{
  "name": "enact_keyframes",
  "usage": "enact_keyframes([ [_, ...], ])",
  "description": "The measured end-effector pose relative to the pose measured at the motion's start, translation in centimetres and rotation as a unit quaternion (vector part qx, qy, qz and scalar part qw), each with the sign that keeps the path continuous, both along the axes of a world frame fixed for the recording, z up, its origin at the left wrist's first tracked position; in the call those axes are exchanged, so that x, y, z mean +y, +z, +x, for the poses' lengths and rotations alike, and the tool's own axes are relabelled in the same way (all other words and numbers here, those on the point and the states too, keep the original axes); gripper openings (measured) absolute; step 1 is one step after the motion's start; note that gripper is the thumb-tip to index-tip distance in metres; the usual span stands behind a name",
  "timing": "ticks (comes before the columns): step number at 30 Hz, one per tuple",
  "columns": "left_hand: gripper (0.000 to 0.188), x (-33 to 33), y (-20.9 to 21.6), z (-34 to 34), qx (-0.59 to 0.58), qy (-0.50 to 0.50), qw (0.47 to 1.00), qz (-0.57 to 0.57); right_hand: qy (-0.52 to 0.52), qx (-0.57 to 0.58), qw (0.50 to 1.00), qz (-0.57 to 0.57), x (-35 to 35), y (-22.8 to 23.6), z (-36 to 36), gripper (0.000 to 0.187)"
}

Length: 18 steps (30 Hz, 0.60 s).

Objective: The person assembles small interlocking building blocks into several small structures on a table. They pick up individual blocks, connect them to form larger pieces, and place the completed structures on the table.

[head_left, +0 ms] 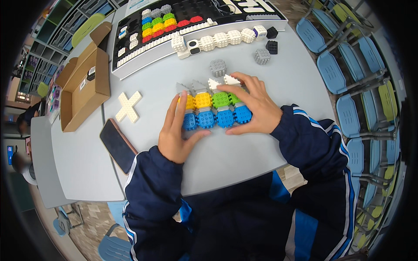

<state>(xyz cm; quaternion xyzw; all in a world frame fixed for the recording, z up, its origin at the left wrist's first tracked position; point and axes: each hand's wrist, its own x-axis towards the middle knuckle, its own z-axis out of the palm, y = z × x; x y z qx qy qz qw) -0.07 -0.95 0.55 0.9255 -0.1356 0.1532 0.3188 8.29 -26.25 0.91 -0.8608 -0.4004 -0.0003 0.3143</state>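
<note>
Several studded cube blocks stand joined in two rows on the table in front of me. The near row is made of blue blocks (225, 118); behind it are yellow blocks (203, 100) and green blocks (220, 100). Pointed grey pieces (200, 86) and white pieces (214, 84) edge the far side. My left hand (173, 135) grips the left end, fingers along the yellow side and thumb near the blue row. My right hand (259, 106) closes round the right end, its fingers over the green blocks and thumb by the blue ones.
A black kit tray (191, 26) of coloured blocks lies at the back, with a chain of white blocks (221, 40) before it. Two loose grey blocks (218, 67) sit beyond my hands. To the left are a white cross-shaped plate (128, 106), a phone (118, 145) and an open cardboard box (85, 82).
</note>
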Motion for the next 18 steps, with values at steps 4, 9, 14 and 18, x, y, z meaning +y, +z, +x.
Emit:
enact_keyframes([
  [4,0.103,0.1,1.7,-0.7,0.095,0.041,0.989,-0.108,-0.044,0.096,0.993,0.060,-1.2,1.6,0.4,0.095],
  [9,0.098,1.8,2.4,-0.3,0.187,0.128,0.968,-0.109,-0.105,0.414,0.895,0.130,-3.6,3.8,2.8,0.068],
  [14,0.060,2.5,-0.3,0.6,0.107,0.104,0.972,-0.181,-0.089,0.459,0.877,0.113,-3.1,2.7,2.9,0.063],
  [18,0.047,2.0,-0.6,0.6,0.210,0.075,0.914,-0.338,-0.067,0.506,0.851,0.124,-2.2,2.6,2.4,0.058],
])
